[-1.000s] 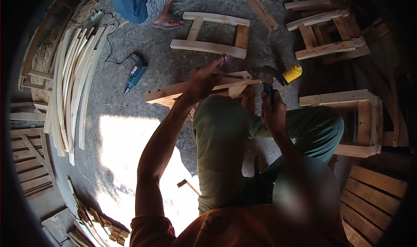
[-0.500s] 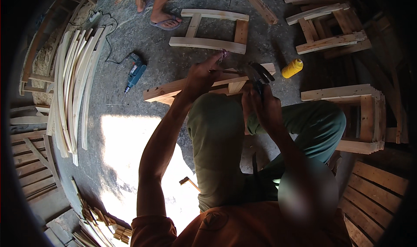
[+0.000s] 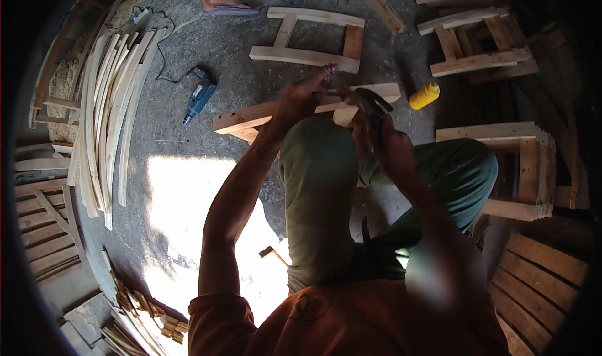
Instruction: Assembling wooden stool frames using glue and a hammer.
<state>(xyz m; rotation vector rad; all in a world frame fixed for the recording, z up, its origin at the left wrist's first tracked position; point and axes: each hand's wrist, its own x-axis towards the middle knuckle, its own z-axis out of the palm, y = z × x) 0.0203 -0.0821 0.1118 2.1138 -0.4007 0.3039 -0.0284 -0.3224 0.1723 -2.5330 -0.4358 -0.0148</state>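
A wooden frame [image 3: 251, 114] of pale planks lies on the floor just beyond my knees. Over its far plank is my left hand [image 3: 300, 100], fingers bent, one finger pointing up and away. A small pinkish-purple bit shows at that fingertip; whether it is a wrap or a held thing is unclear. What the other fingers pinch is too small to make out. My right hand [image 3: 394, 148] grips a claw hammer [image 3: 375, 103], its dark curved head close to the left fingers above the frame. The hammer's handle is mostly covered by my hand.
Beyond lies another wooden frame [image 3: 295, 55]. A yellow bottle [image 3: 424, 96] stands to the right, near stacked frames [image 3: 533, 168]. At left are a blue drill [image 3: 200, 96] with a cord and long wooden strips [image 3: 116, 124]. Another person's foot [image 3: 229, 4] is at the top.
The view has shifted slightly. The hammer head has tilted and sits a little nearer the frame. The other person's feet have moved up and left.
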